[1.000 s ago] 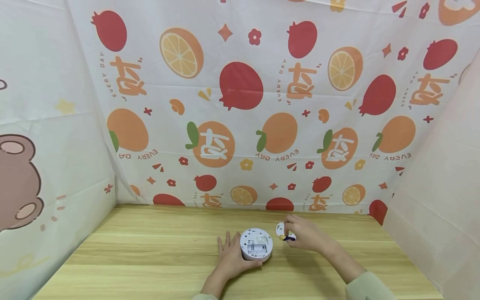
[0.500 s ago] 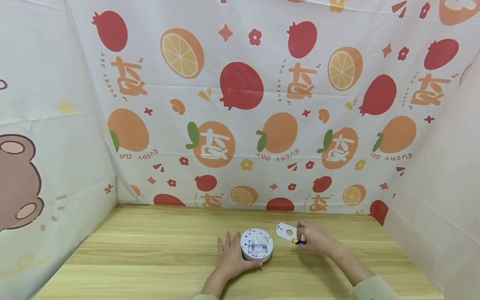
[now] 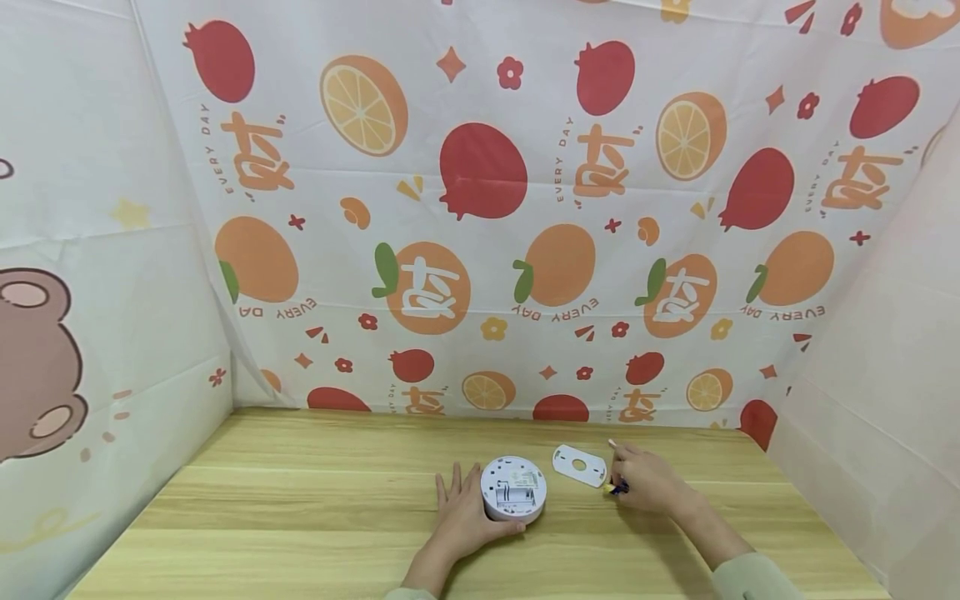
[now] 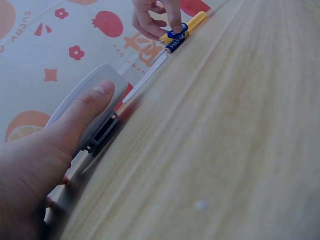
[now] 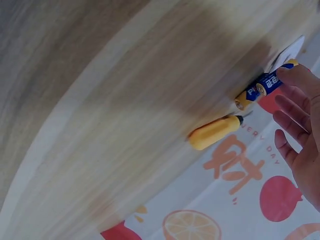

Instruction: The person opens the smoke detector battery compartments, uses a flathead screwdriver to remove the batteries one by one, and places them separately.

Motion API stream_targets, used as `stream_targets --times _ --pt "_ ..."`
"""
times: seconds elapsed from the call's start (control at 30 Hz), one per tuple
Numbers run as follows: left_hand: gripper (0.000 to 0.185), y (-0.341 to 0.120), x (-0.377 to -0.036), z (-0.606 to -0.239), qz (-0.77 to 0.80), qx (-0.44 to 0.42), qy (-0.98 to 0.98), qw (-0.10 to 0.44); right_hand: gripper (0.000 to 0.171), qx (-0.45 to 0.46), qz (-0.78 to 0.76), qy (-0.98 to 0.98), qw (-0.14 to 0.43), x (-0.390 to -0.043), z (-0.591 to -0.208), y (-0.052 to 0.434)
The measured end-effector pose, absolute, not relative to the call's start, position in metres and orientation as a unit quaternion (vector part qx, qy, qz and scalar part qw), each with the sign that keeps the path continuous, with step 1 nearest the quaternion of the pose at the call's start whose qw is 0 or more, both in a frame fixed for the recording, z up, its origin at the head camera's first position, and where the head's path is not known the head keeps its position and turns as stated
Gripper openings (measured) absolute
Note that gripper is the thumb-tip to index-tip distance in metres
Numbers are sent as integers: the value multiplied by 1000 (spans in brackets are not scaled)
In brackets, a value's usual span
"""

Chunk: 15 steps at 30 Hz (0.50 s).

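Observation:
A round white smoke alarm (image 3: pixel 517 472) lies underside up on the table, its battery compartment uncovered. My left hand (image 3: pixel 467 512) holds it steady, thumb along the near side (image 4: pixel 90 107) and fingers spread at its left. Off to the right, my right hand (image 3: pixel 647 482) pinches a blue-and-yellow battery (image 5: pixel 278 80) between thumb and finger, low over the table. A second battery (image 5: pixel 248 95) sits right against it; whether that one is also held or rests on the table, I cannot tell. A white mounting plate (image 3: pixel 564 457) with a centre hole lies between the alarm and my right hand.
A screwdriver with a yellow handle (image 5: pixel 212 133) lies on the table beyond the batteries in the right wrist view. Behind the wooden table (image 3: pixel 315 500) hangs a fruit-print cloth (image 3: pixel 480 275), and pale cloths hang on both sides.
My right hand has moved rightward with the battery, away from above the mounting plate, whose whole outline now shows. The left hand and the smoke alarm have stayed in place.

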State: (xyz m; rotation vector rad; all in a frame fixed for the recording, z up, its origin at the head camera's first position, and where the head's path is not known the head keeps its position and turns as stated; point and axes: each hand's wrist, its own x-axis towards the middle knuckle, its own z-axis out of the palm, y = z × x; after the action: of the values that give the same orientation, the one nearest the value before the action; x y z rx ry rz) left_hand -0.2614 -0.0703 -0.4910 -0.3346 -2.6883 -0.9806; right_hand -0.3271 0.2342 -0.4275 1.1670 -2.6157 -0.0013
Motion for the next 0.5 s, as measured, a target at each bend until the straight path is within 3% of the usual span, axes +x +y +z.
stream_targets --times 0.5 --pt "113 -71 -261 -492 -345 -117 -922 129 19 408 -14 -901 147 -328 -435 240"
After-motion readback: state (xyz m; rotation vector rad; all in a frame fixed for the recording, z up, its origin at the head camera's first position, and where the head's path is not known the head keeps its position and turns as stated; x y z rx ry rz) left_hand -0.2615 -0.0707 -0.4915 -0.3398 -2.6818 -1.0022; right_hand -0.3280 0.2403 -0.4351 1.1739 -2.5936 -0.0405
